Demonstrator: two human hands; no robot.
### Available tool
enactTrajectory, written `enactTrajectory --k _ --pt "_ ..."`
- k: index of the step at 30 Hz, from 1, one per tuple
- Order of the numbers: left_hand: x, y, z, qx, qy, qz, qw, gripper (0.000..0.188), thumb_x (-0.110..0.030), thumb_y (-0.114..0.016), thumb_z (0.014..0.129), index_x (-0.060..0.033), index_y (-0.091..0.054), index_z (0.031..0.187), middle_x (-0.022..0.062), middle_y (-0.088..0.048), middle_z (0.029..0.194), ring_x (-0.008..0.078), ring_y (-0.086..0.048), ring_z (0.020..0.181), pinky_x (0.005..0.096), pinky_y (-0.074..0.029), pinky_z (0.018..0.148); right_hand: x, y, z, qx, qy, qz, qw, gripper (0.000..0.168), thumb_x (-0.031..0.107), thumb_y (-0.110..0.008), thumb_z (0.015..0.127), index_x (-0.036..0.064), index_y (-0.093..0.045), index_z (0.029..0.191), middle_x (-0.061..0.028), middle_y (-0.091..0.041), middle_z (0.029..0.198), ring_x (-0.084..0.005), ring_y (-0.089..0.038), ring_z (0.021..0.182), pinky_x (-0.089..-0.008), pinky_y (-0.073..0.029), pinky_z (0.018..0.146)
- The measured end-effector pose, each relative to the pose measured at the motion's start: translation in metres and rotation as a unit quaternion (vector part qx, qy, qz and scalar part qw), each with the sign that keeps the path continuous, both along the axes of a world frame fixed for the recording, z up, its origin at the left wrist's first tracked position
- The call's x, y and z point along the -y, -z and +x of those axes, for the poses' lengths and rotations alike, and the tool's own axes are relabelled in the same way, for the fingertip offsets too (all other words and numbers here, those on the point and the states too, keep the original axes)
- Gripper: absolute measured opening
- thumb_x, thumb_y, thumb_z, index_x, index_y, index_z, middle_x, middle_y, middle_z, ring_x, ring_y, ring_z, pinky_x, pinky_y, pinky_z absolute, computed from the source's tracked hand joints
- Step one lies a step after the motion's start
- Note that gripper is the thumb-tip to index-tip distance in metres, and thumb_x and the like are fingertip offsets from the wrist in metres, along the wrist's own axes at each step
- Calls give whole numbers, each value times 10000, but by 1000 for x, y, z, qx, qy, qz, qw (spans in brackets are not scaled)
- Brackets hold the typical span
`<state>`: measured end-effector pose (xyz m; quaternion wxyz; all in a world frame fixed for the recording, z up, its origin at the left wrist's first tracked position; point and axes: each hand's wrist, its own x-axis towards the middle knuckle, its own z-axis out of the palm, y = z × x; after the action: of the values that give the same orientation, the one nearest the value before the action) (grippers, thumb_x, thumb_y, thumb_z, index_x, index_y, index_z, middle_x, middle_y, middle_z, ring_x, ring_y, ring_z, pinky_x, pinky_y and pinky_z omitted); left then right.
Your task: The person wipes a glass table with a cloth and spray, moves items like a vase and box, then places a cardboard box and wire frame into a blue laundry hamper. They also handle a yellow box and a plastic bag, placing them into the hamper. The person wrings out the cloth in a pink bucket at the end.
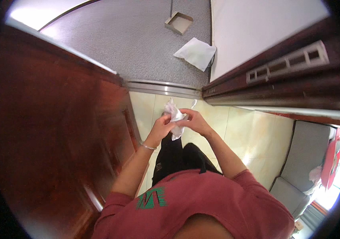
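A crumpled white cloth or tissue (174,115) is held between my two hands in front of my legs. My left hand (161,127) grips it from the left, with thumb and fingers pinched together and a bracelet on the wrist. From the right, my right hand (195,121) pinches the same white piece, its thumb close to my left fingertips. A small white oval thing (194,103) shows just beyond my right hand; I cannot tell what it is or whether it lies on the floor.
A dark red wooden door (53,119) stands at the left, a wooden frame (277,74) at the right. A metal threshold (164,87) crosses ahead. Beyond it, a white cushion-like item (196,53) and an open cardboard box (180,24) lie on grey flooring. A grey sofa (307,152) stands right.
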<state>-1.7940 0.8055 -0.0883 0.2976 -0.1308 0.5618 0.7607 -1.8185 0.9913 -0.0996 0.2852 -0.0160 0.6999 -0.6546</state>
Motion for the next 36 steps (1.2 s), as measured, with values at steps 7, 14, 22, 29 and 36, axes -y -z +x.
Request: enactTrajectory --k 7,14,22,29,36 --pt "-35 105 -153 -108 3 -150 983 446 -73 -599 818 12 -460 1233 140 -584 1109 183 -578 967 284 -472 810 -66 217 -187 53 313 410 855 435 282 -653 714 2 -510 1015 -226 -575 1001 -368 -573 914 -473 -456 797" --pt "-70 175 -103 74 49 -55 995 374 -106 -602 858 -19 -487 1203 81 -610 1055 136 -584 950 252 -480 776 -184 381 -339 40 -57 724 686 165 172 -608 768 67 -680 874 -127 -662 942 -287 -637 893 -388 -521 708" --pt "-59 194 -59 251 -79 -31 964 366 -28 -557 864 -6 -465 1217 110 -586 1101 189 -576 988 302 -454 871 -234 487 -408 -90 12 624 776 275 126 -526 789 25 -601 1034 -194 -608 962 -364 -576 912 -421 -475 769" --pt "-64 188 -58 267 -128 -32 955 360 -31 -566 852 -1 -476 1200 120 -592 1087 197 -582 979 307 -463 846 -215 457 -508 -206 149 381 889 523 297 -620 687 66 -552 1151 -172 -593 1095 -320 -544 1035 -366 -416 865" --pt "-60 185 -53 260 -167 -60 949 346 -54 -558 864 -16 -486 1201 108 -596 1082 189 -585 959 295 -469 829 -193 414 -511 -197 275 472 815 370 250 -518 812 39 -568 1112 -184 -602 1071 -342 -566 984 -397 -436 825"
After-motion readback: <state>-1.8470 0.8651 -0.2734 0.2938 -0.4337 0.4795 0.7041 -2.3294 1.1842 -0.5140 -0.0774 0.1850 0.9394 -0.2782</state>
